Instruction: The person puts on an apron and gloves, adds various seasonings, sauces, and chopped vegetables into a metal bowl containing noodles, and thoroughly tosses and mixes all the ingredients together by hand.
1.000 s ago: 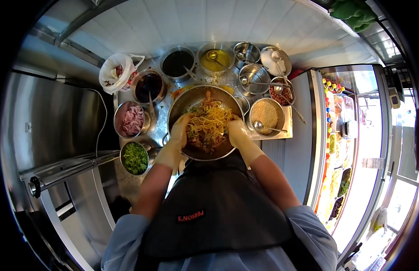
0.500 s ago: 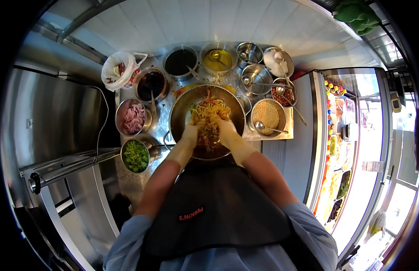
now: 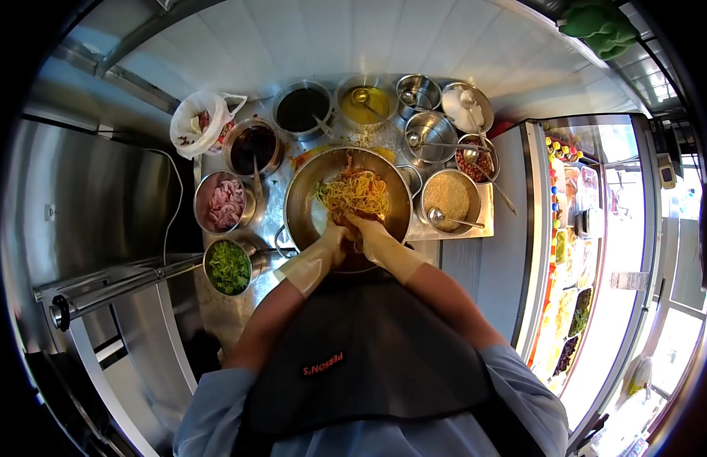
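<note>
A large steel bowl [image 3: 296,198] with side handles holds yellow noodles [image 3: 361,194] mixed with greens and reddish bits. Both hands wear pale translucent gloves and are close together over the near part of the bowl. My left hand [image 3: 334,242] has its fingers wrapped round some of the noodle mix, and my right hand [image 3: 371,232] is closed on the same clump from the other side. The fingertips are partly hidden in the food. More noodles lie just beyond the hands.
Around the bowl stand pots of sliced pink onion [image 3: 225,204], chopped greens [image 3: 229,266], dark sauces [image 3: 302,109], yellow oil [image 3: 363,107] and tan granules [image 3: 446,199]. A plastic-bagged tub [image 3: 201,126] is at back left. A lit display case [image 3: 574,251] stands right.
Both hands have moved inward and then toward my body, closing round part of the mix. The remaining noodles now lie beyond them, toward the bowl's far side.
</note>
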### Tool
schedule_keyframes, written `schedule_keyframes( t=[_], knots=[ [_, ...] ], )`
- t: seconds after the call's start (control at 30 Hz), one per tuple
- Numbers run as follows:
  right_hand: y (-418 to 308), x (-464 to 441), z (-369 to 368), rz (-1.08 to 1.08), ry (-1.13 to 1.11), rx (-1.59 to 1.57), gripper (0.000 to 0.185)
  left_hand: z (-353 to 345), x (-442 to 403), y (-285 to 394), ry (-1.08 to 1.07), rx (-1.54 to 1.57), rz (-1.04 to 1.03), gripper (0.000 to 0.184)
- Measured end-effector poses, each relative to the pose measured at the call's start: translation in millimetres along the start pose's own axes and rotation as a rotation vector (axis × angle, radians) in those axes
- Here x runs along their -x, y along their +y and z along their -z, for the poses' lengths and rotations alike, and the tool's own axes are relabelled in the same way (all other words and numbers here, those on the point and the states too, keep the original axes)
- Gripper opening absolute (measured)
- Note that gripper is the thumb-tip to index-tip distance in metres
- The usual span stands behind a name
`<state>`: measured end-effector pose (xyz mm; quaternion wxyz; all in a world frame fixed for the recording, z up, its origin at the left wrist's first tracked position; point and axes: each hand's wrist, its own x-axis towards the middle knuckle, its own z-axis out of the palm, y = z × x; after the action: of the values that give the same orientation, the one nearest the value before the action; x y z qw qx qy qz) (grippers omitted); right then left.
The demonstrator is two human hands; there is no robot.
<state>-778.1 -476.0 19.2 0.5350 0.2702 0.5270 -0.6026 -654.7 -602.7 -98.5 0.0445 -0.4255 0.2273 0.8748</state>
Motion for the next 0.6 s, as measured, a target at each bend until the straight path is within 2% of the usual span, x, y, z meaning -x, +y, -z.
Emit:
schedule_keyframes(
  t=[0.03, 0.07, 0.1, 0.13, 0.2, 0.27, 0.3, 0.33, 0.4, 0.43, 0.47, 0.53, 0.57, 0.6],
  knots=[
    [6, -17, 6, 0.085, 0.029, 0.013, 0.036, 31, -12, 6, -0.187, -0.517, -0.453, 0.098],
    [5, -28, 9, 0.173, 0.055, 0.028, 0.038, 3, 15, 33, -0.006, -0.555, -0.414, 0.084],
    [-27, 8, -5, 0.182, 0.252, 0.225, 0.037, -27, 42, 64, 0.202, -0.68, -0.392, 0.071],
    [-31, 6, -8, 0.173, 0.252, 0.227, 0.037, -46, 57, 83, 0.353, -0.962, -0.503, 0.06],
    [-47, -2, -18, 0.517, 0.588, 0.787, 0.048, -112, 74, 112, 0.537, -1.467, -0.783, 0.051],
    [-57, -32, -29, 0.739, 0.232, 0.906, 0.054, -122, 32, 122, 0.076, -1.561, -1.029, 0.053],
    [-68, -33, -33, 0.672, 0.096, 1.278, 0.059, -122, 18, 131, 0.064, -1.85, -1.018, 0.056],
    [-68, -30, -29, 0.665, 0.096, 1.274, 0.059, -109, 13, 136, 0.06, -1.853, -1.01, 0.056],
    [-66, -22, -3, 0.731, -0.052, 1.634, 0.063, -63, 2, 138, 0.143, -2.065, -0.751, 0.06],
    [-56, -14, 10, 0.784, 0.074, 1.469, 0.068, -56, 17, 128, 0.286, -1.969, -0.707, 0.067],
    [-55, -3, 5, 0.395, 0.25, 1.337, 0.061, -78, 56, 117, 0.44, -1.75, -0.467, 0.07],
    [-9, -12, -5, 0.439, -0.168, -0.063, 0.049, -47, 29, 66, 0.13, -0.55, -0.511, 0.077],
    [-9, -11, -2, 0.435, -0.165, -0.066, 0.049, -56, 20, 50, 0.115, -0.379, -0.556, 0.077],
    [-11, -11, 1, 0.386, -0.203, -0.013, 0.045, -55, 20, 56, 0.118, -0.383, -0.549, 0.077]
  ],
)
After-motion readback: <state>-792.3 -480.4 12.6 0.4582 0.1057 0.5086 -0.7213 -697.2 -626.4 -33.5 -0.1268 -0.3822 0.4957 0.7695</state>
